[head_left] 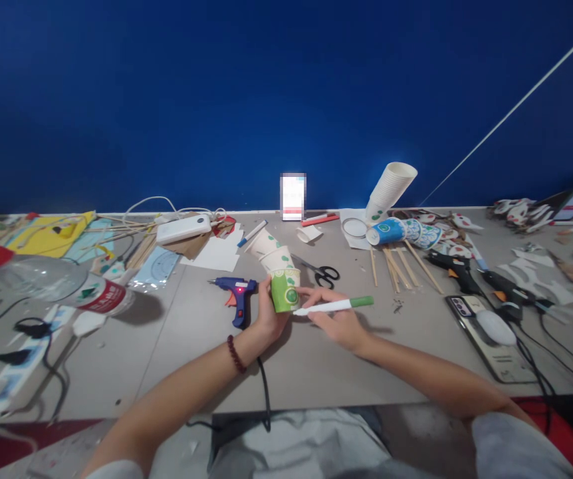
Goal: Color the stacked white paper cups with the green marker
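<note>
Near the middle of the table, my left hand is closed round the lower end of a joined, bent row of paper cups. The end cup is coloured green and carries a round green logo; the cups above it are white with green leaf prints. My right hand holds a white marker with a green end pointing right. The marker's tip is close to the bottom edge of the green cup, and the fingers of that hand are beside the cup. Whether the tip touches the cup is too small to tell.
A blue glue gun lies left of my left hand, and black scissors lie behind the cups. A bottle and power strip are at left. Stacked cups, wooden sticks and a phone are at right.
</note>
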Demonstrator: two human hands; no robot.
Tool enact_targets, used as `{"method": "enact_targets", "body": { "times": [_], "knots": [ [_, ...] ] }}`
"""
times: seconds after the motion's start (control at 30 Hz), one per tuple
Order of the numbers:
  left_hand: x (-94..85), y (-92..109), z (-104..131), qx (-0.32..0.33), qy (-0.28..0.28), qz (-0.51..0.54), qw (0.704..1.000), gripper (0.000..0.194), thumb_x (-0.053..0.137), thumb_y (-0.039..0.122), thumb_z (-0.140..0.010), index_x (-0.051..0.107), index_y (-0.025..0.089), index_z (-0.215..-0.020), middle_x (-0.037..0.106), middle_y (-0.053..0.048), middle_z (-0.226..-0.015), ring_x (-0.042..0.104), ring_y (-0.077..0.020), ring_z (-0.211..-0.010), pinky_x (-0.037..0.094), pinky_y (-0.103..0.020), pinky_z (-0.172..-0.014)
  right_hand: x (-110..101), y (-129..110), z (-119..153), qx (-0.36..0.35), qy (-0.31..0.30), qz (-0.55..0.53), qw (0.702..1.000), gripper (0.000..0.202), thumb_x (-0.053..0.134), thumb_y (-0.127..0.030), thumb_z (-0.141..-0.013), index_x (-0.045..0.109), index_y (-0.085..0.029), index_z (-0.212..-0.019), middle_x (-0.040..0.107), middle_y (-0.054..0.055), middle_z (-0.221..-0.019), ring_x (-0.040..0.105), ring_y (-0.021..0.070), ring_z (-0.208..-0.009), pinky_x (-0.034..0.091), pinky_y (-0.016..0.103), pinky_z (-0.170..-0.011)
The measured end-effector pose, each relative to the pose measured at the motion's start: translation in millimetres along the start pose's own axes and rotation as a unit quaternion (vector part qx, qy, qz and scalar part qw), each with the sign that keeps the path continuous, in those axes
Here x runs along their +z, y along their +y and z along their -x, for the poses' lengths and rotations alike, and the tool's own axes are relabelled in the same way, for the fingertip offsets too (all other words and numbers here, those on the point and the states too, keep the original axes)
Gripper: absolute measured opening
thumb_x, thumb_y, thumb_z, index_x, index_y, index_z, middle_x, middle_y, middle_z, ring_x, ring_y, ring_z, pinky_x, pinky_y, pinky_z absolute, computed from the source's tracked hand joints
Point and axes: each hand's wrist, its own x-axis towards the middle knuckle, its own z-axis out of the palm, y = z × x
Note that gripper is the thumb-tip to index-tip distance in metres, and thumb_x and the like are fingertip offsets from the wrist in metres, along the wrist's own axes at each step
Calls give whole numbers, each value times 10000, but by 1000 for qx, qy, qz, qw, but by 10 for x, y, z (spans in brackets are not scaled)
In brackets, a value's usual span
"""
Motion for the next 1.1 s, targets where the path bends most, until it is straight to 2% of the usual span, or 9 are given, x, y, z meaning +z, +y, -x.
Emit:
{"method": "enact_targets", "body": {
  "times": [0.33, 0.57, 0.83, 1.1],
  "knots": [
    [19, 26, 33, -15, -16, -13, 1000, 367, 595, 472, -754, 696, 122, -805, 683, -52, -678, 607, -178, -606, 468, -283, -610, 4, 22, -4, 4, 20, -23, 1000, 54, 651, -172, -792, 649, -224, -808, 780, 99, -1071, 716, 290, -1082, 542, 447, -918],
    [-6, 6, 5, -5, -3, -1, 1000, 347, 589, 454, -767, 694, 128, -820, 687, -44, -706, 600, -164, -615, 462, -271, -618, -7, 5, -6, -6, 4, -9, 1000, 63, 645, -163, -767, 663, -223, -771, 779, 97, -1082, 706, 290, -1106, 516, 462, -975],
    [-13, 14, 18, -10, -20, -5, 1000, 349, 614, 457, -754, 698, 126, -830, 689, -49, -714, 608, -174, -635, 462, -281, -640, 5, 32, 0, -2, 21, -17, 1000, 66, 648, -172, -787, 662, -229, -818, 785, 84, -1035, 709, 280, -1103, 543, 443, -935],
    [21, 14, 17, -3, -2, 4, 1000, 322, 608, 438, -755, 696, 133, -807, 694, -49, -719, 611, -168, -641, 472, -273, -637, -12, 25, -3, -9, 9, -11, 1000, 60, 649, -171, -775, 662, -224, -798, 776, 105, -1078, 708, 287, -1099, 532, 454, -944]
  ]
}}
